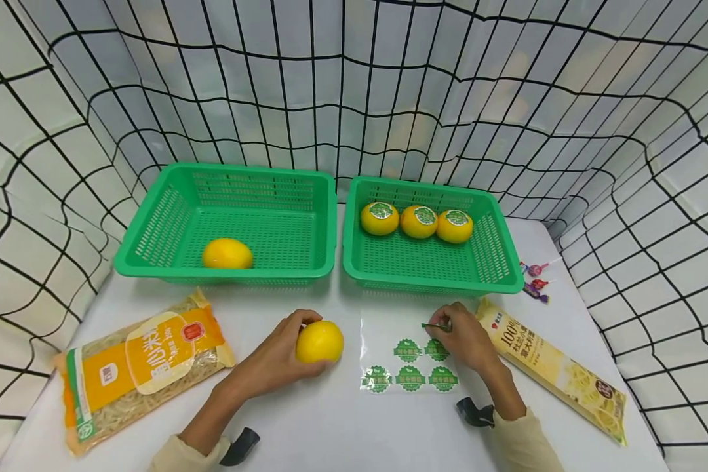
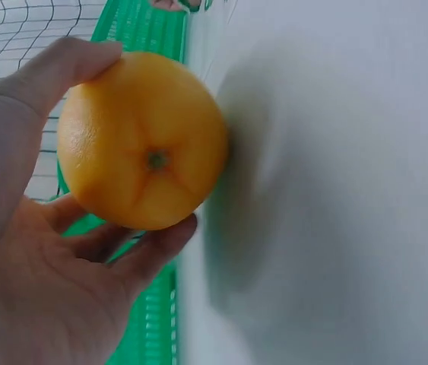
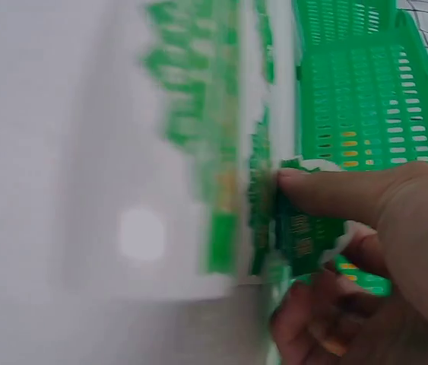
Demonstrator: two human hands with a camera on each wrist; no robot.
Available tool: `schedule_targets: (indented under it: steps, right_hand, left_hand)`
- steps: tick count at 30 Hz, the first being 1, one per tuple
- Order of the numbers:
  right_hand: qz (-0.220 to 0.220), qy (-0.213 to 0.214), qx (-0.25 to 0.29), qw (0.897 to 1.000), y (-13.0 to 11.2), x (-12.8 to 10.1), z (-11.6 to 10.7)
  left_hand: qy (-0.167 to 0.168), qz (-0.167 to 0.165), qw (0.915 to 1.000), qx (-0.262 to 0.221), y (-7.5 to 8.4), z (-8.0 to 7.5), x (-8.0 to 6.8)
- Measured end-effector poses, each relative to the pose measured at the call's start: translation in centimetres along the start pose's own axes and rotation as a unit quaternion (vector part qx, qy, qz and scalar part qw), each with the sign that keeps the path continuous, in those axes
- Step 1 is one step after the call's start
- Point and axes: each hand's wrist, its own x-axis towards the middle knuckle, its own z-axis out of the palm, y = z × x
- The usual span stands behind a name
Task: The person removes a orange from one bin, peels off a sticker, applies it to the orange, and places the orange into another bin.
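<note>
My left hand grips an orange, thumb on one side and fingers round the other, close over the white table. In the left wrist view the stem end of the fruit faces the camera. A green round sticker is pinched between the thumb and fingers of my right hand. Beneath and beside that hand lies a clear sticker sheet with several green stickers on it. The right wrist view shows the sheet blurred and the pinched sticker with a whitish edge.
A green basket at the back left holds one plain orange. The right basket holds 3 oranges bearing green stickers. A grain bag lies left, a noodle packet right, wrapped candies behind. Black netting surrounds the table.
</note>
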Motion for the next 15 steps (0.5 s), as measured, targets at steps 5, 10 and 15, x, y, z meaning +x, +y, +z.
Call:
schedule_targets:
  steps: [5,10,15]
  right_hand:
    - [-0.044,0.068,-0.050,0.996,-0.3,-0.7,1.1]
    - [-0.108,0.107,-0.124,0.981,-0.4,-1.3,1.7]
    - [-0.100,0.099,-0.125,0.982,-0.8,-1.6,1.4]
  left_hand:
    - [0.009,0.000,0.9993,-0.037,0.1,0.9,0.9]
    - [0.037,0.032,0.9970,-0.060,-0.2,1.6,1.2]
    - [0.064,0.045,0.9952,-0.059,-0.5,2.4,1.2]
